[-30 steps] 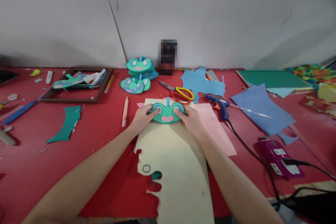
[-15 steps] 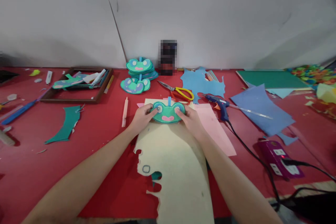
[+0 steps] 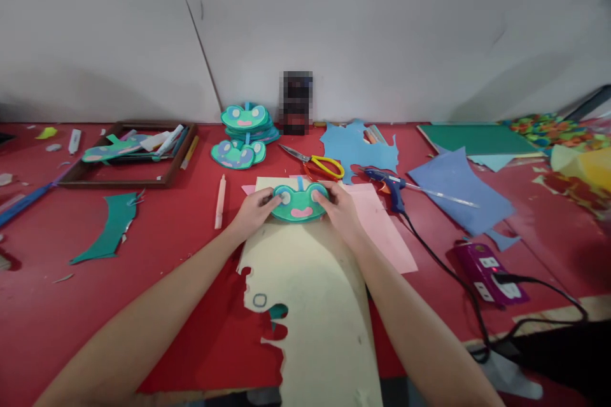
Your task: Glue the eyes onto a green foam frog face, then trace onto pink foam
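Between my two hands is a green felt frog face (image 3: pixel 296 202) with pale round eyes, a pink mouth and a blue tab on top. My left hand (image 3: pixel 258 211) pinches its left eye, thumb on the front. At the other eye, my right hand (image 3: pixel 340 206) grips the same way. Beneath lies a cream felt sheet (image 3: pixel 315 286) with a ragged, cut-out left edge. A pink pen-like stick (image 3: pixel 220 201) rests left of my left hand. Scissors with yellow and red handles (image 3: pixel 317 162) lie just beyond the frog face.
Similar frog faces (image 3: pixel 245 124) are stacked at the back. A wooden frame (image 3: pixel 119 183) holds pens at left. To the right are blue felt (image 3: pixel 360 147), pink felt (image 3: pixel 382 222), a glue gun (image 3: pixel 389 186) with its cord, and a purple power strip (image 3: pixel 489 273).
The whole view has shifted slightly, so most things appear a little further left. Both hands keep their hold on the frog face.
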Motion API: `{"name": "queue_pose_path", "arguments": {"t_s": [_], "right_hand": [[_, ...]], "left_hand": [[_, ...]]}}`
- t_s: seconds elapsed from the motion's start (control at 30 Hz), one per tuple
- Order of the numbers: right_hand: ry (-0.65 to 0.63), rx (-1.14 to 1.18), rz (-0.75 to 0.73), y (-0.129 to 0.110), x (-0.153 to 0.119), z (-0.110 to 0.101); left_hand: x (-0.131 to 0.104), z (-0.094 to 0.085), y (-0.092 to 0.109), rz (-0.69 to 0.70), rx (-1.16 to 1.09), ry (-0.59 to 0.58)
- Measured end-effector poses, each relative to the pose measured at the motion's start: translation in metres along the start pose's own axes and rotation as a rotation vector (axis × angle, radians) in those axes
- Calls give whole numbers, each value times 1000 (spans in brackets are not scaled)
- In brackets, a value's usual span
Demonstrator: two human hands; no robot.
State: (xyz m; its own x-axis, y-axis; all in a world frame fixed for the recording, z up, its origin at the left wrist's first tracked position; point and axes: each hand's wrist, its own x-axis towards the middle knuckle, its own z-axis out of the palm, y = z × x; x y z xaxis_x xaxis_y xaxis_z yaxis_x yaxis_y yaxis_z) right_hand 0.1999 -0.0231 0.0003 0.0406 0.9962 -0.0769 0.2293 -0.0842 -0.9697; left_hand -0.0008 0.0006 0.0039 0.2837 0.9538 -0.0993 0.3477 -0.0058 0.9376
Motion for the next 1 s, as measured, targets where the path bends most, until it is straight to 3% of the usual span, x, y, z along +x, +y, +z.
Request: {"name": "queue_pose_path", "arguments": {"t_s": [0.13, 0.2, 0.43, 0.6, 0.8, 1.0], "right_hand": [[-84, -79, 106, -1, -9, -7], [-77, -181, 91, -1, -16, -11], [240, -641, -158, -4, -29, -28], [436, -681, -137, -2, -28, -63], [669, -845, 66, 24, -18, -111], [632, -932, 347, 49, -7, -126]], "left_hand": [[-1, 3, -4, 7, -85, -8], [-2, 5, -5, -26, -100, 20], [-2, 8, -5, -51, -36, 71], [-1, 7, -8, -46, -17, 56], [0, 5, -13, 6, 28, 30], [0, 5, -17, -17, 30, 25]]}}
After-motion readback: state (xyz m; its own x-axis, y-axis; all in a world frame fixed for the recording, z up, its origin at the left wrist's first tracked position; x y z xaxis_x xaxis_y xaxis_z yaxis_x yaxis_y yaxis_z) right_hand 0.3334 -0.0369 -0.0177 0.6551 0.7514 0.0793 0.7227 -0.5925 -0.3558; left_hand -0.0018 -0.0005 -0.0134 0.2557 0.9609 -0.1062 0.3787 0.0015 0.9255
